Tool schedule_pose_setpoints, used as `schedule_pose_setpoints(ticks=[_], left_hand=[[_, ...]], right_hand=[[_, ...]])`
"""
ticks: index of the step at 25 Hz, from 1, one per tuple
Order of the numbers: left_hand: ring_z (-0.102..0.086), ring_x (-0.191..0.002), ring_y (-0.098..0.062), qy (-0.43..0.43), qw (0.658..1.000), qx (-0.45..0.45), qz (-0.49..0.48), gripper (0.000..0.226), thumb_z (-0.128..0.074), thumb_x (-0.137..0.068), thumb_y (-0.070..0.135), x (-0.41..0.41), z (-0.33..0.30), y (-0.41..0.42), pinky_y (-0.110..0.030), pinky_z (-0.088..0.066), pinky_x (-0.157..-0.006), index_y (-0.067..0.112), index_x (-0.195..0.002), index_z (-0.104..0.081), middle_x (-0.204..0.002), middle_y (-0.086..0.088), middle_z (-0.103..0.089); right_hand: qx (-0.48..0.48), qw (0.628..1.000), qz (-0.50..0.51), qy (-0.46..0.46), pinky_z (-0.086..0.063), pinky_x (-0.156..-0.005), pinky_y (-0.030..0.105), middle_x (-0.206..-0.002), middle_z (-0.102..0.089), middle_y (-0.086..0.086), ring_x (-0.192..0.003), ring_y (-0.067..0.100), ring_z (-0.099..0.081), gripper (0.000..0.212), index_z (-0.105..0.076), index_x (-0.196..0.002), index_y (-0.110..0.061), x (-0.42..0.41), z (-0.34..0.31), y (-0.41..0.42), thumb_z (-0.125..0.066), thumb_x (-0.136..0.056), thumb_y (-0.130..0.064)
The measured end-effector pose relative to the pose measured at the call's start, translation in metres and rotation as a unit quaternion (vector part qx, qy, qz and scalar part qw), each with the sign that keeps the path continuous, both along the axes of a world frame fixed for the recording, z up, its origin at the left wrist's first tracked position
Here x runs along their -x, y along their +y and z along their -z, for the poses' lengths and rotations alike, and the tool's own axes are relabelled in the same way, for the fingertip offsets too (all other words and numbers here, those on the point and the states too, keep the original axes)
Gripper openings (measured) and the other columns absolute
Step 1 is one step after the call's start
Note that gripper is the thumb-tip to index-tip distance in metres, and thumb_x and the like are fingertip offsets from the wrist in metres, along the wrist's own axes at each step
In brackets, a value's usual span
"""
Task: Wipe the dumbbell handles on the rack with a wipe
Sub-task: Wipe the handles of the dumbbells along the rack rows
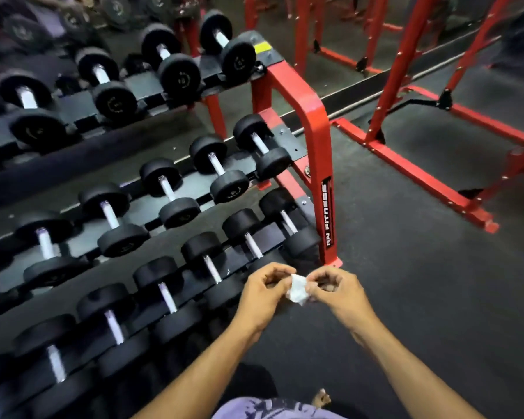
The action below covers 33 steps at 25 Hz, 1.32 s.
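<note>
The rack fills the left of the view in three tiers, black dumbbells lying side by side on each, their pale handles running roughly away from the person and tilting up to the left. On the bottom tier the nearest handles sit just left of and a little beyond the hands; the handles of the end pair lie farther up, by the red post.

The left hand hangs over the bottom tier's front edge, fingers curled, its fingertips pinching one side of the wipe. The wipe is a small, crumpled white piece held between the two hands, above the dark floor just off the rack's corner. The right hand pinches the other side, fingers likewise curled.

No handle is touched yet; the wipe seems to be being opened or folded for use. The left hand is nearer the rack, so the shortest reach is leftward and slightly forward to the closest bottom-tier handle. Since the handles run away from the person, the wipe would need to wrap across the bar and slide along that line between the two heads.
</note>
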<state>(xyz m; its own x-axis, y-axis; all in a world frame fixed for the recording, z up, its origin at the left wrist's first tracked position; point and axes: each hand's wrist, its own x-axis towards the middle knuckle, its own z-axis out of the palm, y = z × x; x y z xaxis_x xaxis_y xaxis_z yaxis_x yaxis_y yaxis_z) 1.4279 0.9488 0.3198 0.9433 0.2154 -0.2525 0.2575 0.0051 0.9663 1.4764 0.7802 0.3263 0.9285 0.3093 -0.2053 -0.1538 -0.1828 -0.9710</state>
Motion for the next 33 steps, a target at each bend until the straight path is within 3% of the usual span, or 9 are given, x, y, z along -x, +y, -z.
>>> schedule_pose_setpoints(ticks=[3,5,9,14,17,21,26,29,33], left_hand=[[-0.070,-0.086,-0.016,0.009,0.996,0.025,-0.090,0.016,-0.064,-0.094,0.003,-0.026,0.008,-0.009,-0.028,-0.057,-0.075,0.015,-0.100,-0.072,-0.094,-0.006,-0.076],[-0.073,-0.092,-0.023,0.025,0.992,0.033,-0.115,0.015,-0.061,-0.097,0.007,-0.040,0.022,-0.004,-0.037,-0.060,-0.083,0.016,-0.103,-0.071,-0.094,-0.006,-0.076],[-0.069,-0.094,-0.001,0.036,0.983,-0.124,-0.127,0.014,-0.066,-0.096,0.022,-0.077,0.065,0.025,-0.033,-0.055,-0.094,0.031,-0.105,-0.071,-0.098,0.012,-0.075],[-0.041,-0.141,-0.012,0.115,0.946,-0.294,-0.072,0.054,-0.058,-0.099,0.039,-0.112,0.102,0.037,-0.029,-0.034,-0.114,0.024,-0.149,-0.045,-0.152,0.007,-0.046],[-0.018,-0.152,-0.009,0.150,0.927,-0.341,-0.040,0.067,-0.051,-0.102,0.042,-0.124,0.111,0.040,-0.030,-0.018,-0.124,0.022,-0.159,-0.022,-0.165,0.010,-0.021],[-0.002,-0.154,-0.008,0.176,0.890,-0.418,-0.038,0.068,-0.041,-0.106,0.042,-0.137,0.128,0.042,-0.026,0.003,-0.124,0.018,-0.160,-0.010,-0.166,0.007,-0.003],[0.010,-0.149,-0.004,0.221,0.871,-0.436,0.050,0.087,0.000,-0.086,0.065,-0.135,0.147,0.039,-0.038,-0.001,-0.127,0.019,-0.160,-0.002,-0.163,0.010,0.006],[0.010,-0.149,-0.005,0.205,0.872,-0.441,0.058,0.088,0.001,-0.085,0.064,-0.133,0.167,0.064,-0.036,0.002,-0.127,0.018,-0.160,-0.001,-0.164,0.009,0.005],[0.008,-0.150,-0.006,0.167,0.873,-0.449,0.096,0.085,0.000,-0.087,0.062,-0.127,0.204,0.111,-0.031,0.008,-0.123,0.018,-0.159,-0.002,-0.163,0.009,0.006]], right_hand=[[0.006,0.998,-0.054,0.029,-0.060,-0.072,0.037,-0.084,-0.071,0.005,-0.074,0.024,-0.071,0.023,-0.068,-0.093,-0.013,-0.044,0.005,0.001,-0.073,-0.079,0.004],[0.046,0.997,-0.062,0.002,-0.058,-0.074,0.035,-0.083,-0.073,0.001,-0.075,0.018,-0.071,0.023,-0.070,-0.092,-0.015,-0.069,0.009,0.007,-0.072,-0.079,0.004],[0.123,0.989,-0.076,-0.002,-0.060,-0.077,0.039,-0.080,-0.074,-0.002,-0.075,0.019,-0.071,0.018,-0.073,-0.083,-0.019,-0.114,0.013,0.007,-0.068,-0.082,-0.002],[0.200,0.975,-0.092,-0.017,-0.058,-0.076,0.050,-0.076,-0.073,-0.001,-0.069,0.018,-0.072,0.023,-0.069,-0.079,-0.023,-0.193,0.029,-0.022,-0.065,-0.084,-0.001],[0.220,0.970,-0.105,-0.008,-0.058,-0.072,0.052,-0.074,-0.072,0.000,-0.069,0.018,-0.071,0.025,-0.069,-0.079,-0.026,-0.232,0.054,-0.022,-0.065,-0.080,-0.001],[0.220,0.958,-0.183,-0.026,-0.057,-0.068,0.043,-0.073,-0.068,0.000,-0.067,0.018,-0.066,0.028,-0.068,-0.078,-0.033,-0.277,0.097,-0.007,-0.065,-0.076,-0.005],[0.229,0.953,-0.195,-0.023,-0.057,-0.071,0.044,-0.076,-0.070,-0.004,-0.068,0.019,-0.069,0.024,-0.069,-0.080,-0.032,-0.308,0.116,0.001,-0.064,-0.081,-0.008],[0.241,0.955,-0.170,0.001,-0.058,-0.073,0.048,-0.074,-0.071,0.002,-0.064,0.018,-0.071,0.026,-0.069,-0.081,-0.030,-0.306,0.126,0.011,-0.064,-0.086,-0.005],[0.296,0.945,-0.131,-0.046,-0.049,-0.062,0.023,-0.067,-0.066,-0.006,-0.059,0.006,-0.059,0.024,-0.068,-0.077,-0.033,-0.280,0.142,0.035,-0.069,-0.083,-0.009]])
